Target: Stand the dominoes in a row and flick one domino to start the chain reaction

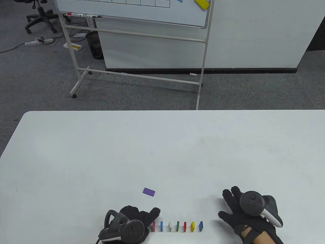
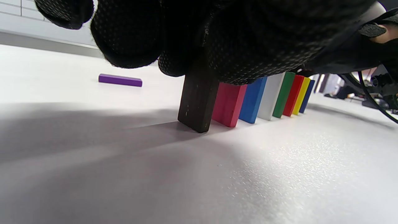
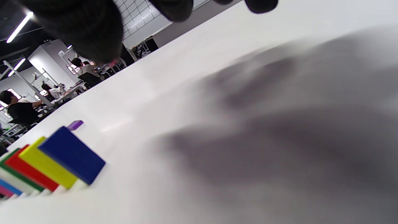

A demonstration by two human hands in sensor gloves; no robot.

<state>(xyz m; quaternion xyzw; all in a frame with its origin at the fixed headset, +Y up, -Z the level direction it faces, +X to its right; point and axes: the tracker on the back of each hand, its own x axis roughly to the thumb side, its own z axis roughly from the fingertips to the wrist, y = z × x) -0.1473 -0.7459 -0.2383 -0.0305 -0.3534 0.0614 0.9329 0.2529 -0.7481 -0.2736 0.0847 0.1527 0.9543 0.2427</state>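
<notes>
Several coloured dominoes stand in a row near the table's front edge, from a pink one (image 1: 153, 226) on the left to a dark blue one (image 1: 201, 226) on the right. A black domino (image 2: 197, 105) stands upright at the row's left end, just beside the pink domino (image 2: 228, 104). My left hand (image 1: 142, 219) grips its top, and the hand hides it in the table view. A purple domino (image 1: 149, 192) lies flat behind the row. My right hand (image 1: 229, 206) is to the right of the dark blue domino (image 3: 73, 154), fingers spread and holding nothing.
The row lies close to the front edge of the white table (image 1: 162, 152). A whiteboard on a wheeled stand (image 1: 137, 38) is on the floor beyond the far edge. People sit at desks (image 3: 18, 109) in the distance.
</notes>
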